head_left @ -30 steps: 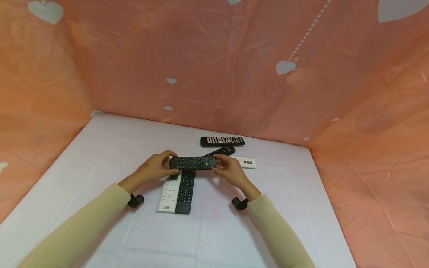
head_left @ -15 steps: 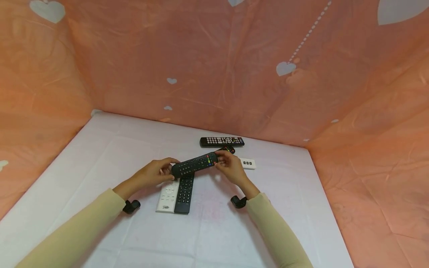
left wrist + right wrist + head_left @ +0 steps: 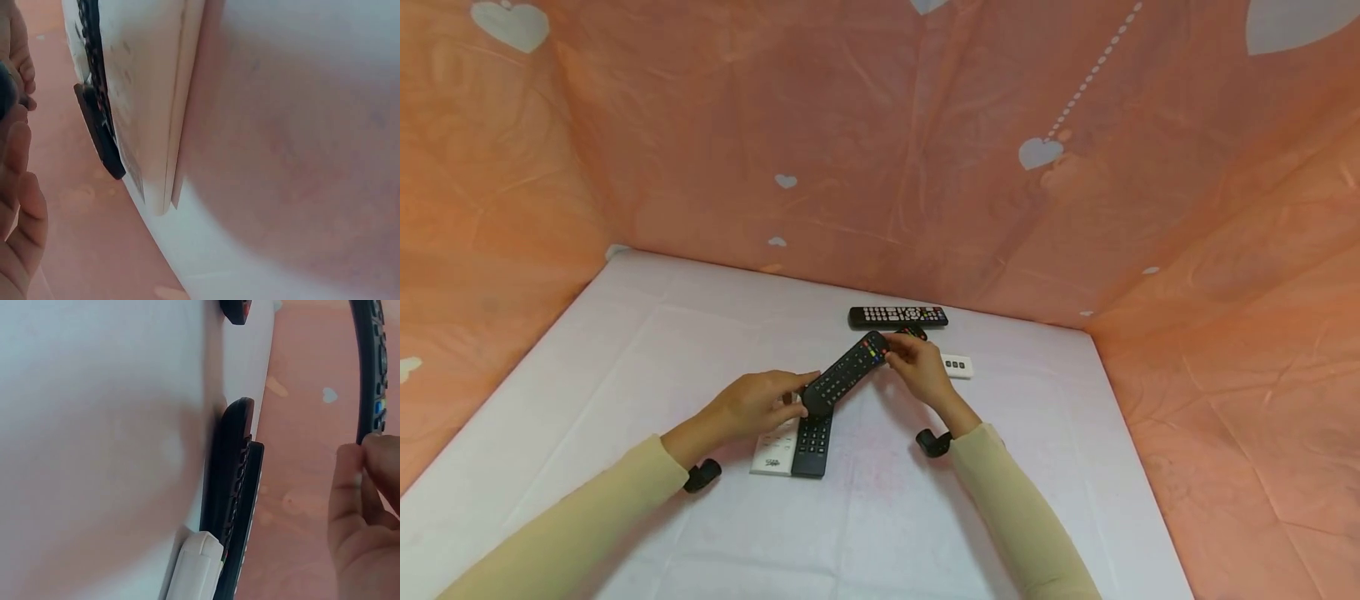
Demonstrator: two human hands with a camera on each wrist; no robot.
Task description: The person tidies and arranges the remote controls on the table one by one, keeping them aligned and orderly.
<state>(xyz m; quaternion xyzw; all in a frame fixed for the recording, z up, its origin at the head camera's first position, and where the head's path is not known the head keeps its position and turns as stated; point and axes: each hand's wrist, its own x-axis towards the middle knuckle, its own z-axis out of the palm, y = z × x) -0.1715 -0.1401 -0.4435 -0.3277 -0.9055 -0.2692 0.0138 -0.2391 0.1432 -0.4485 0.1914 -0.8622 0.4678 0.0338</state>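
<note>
Both hands hold a black remote control (image 3: pixel 847 371) with rows of buttons above the table, slanting from near left to far right. My left hand (image 3: pixel 760 406) grips its near end, and my right hand (image 3: pixel 922 371) pinches the far end beside the coloured buttons. In the right wrist view, that remote's edge stands between thumb and fingers, well off the table. Below my left hand lie a white remote (image 3: pixel 775 454) and another black remote (image 3: pixel 812 446), side by side; the held remote and the hand cover their far ends.
Toward the back lies a black remote with pale buttons (image 3: pixel 898 317). In front of it, a smaller black remote (image 3: pixel 913 332) is mostly hidden. A white remote with dark buttons (image 3: pixel 957 366) shows past my right hand. An orange cloth wall (image 3: pixel 865 225) borders the white table (image 3: pixel 1037 467).
The held remote has swung from level across the view to a steep slant. Its left end came nearer and rightward with my left hand; its right end rose slightly.
</note>
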